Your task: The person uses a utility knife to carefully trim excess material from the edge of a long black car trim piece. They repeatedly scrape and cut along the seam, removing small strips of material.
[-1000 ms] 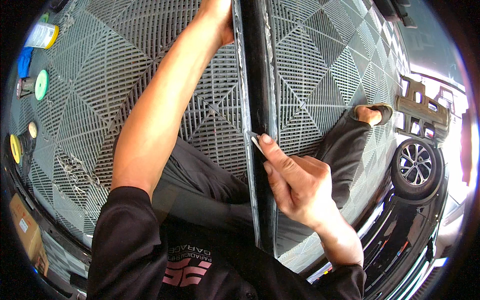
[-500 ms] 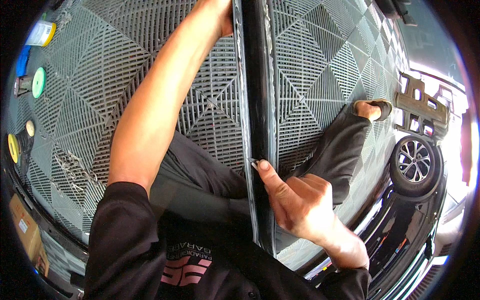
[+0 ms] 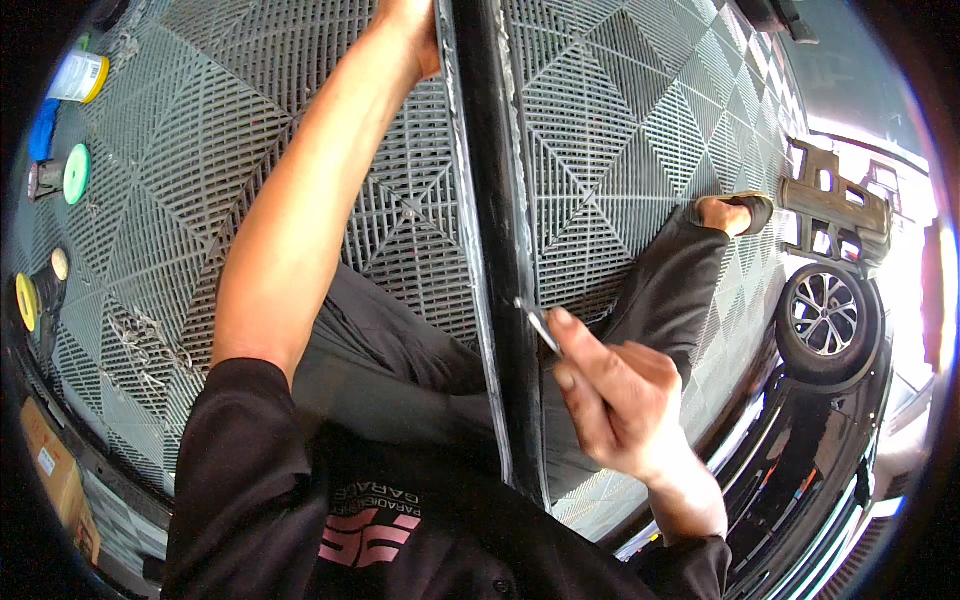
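Note:
A long black trim strip (image 3: 497,200) runs from the top of the view down to my lap, with pale, ragged residue along its edges. My left hand (image 3: 408,28) is at its far end, against the left edge; most of the fingers are cut off or hidden, but the hand appears to grip the strip. Between thumb and forefinger, my right hand (image 3: 625,395) pinches a thin, pale blade-like tool (image 3: 543,330). The tool slants up to the left over the strip's right edge, and a small whitish bit shows at its tip.
Grey grated tiles (image 3: 410,215) cover the floor. Polishing pads (image 3: 76,174), a yellow-lidded tub (image 3: 84,77) and a cardboard box (image 3: 55,470) lie at left. Stringy scraps (image 3: 145,340) are nearby. A wheel (image 3: 824,312) and a dark slotted plastic part (image 3: 838,205) are at right.
My right hand has drawn back slightly right, so more of the tool shows and its tip has left the strip's left side. The strip's far end and my left hand have shifted left.

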A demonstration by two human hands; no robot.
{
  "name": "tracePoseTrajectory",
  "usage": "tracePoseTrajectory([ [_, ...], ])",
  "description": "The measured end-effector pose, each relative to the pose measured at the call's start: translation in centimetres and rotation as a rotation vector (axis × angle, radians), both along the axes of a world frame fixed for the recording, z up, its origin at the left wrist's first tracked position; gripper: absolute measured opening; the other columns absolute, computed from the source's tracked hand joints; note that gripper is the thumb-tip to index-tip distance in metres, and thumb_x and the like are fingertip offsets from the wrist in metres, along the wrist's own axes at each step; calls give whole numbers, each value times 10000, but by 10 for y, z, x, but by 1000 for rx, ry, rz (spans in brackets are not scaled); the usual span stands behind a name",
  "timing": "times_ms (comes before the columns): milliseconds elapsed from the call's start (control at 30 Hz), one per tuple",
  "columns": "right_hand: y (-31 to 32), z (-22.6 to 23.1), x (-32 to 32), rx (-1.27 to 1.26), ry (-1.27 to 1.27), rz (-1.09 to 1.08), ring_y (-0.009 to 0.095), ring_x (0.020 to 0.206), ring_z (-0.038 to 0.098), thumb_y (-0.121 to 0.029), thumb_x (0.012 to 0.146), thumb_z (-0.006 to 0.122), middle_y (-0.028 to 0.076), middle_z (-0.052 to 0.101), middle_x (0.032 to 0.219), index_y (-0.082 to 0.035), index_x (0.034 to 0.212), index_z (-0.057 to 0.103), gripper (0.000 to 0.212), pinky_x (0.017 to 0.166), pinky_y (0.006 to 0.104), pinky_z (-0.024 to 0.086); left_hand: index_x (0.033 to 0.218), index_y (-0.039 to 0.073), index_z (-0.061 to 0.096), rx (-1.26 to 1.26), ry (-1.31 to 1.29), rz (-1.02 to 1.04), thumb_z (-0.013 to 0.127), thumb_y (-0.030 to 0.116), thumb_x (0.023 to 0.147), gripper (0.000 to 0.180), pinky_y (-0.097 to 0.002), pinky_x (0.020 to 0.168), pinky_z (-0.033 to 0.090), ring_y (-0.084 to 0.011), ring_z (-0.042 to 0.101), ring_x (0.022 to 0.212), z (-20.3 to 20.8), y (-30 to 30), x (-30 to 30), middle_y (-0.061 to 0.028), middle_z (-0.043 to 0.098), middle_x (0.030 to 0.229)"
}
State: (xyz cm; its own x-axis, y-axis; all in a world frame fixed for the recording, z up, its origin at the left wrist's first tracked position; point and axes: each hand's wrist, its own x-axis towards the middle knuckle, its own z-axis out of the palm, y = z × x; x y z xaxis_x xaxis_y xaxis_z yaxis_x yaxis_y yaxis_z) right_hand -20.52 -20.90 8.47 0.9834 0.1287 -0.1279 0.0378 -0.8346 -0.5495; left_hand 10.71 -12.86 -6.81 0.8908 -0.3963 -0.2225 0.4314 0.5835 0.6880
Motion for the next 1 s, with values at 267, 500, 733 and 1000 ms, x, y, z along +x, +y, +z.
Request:
tracePoseTrajectory([
  [267,8,-29,27,40,37,-42,234,557,672,33,909,673,162,709,760,56,1354,628,447,562,327,528,1307,174,483,-21,-86,-21,442,338,1103,265,-298,388,536,-138,577,523,-2,5,3,-28,570,817],
  [500,9,-32,32,-2,14,-10,234,528,648,52,888,677,141,698,734,39,1365,627,480,542,332,512,1331,164,474,-45,-112,-13,441,306,1106,267,-287,379,539,-139,577,526,-5,4,4,-38,572,828],
  [733,11,-29,30,-67,-30,81,214,420,492,30,844,722,45,534,557,-17,1371,647,534,465,353,421,1358,165,478,-4,-85,13,449,357,1105,318,-300,388,527,-141,571,545,-2,7,3,-33,572,854],
  [1000,8,-27,16,-212,-66,175,153,393,416,-73,777,716,-13,370,533,-39,1354,675,580,412,330,379,1351,162,494,-17,-60,5,440,382,1107,333,-295,384,519,-134,565,536,1,5,-1,-22,562,832],
])
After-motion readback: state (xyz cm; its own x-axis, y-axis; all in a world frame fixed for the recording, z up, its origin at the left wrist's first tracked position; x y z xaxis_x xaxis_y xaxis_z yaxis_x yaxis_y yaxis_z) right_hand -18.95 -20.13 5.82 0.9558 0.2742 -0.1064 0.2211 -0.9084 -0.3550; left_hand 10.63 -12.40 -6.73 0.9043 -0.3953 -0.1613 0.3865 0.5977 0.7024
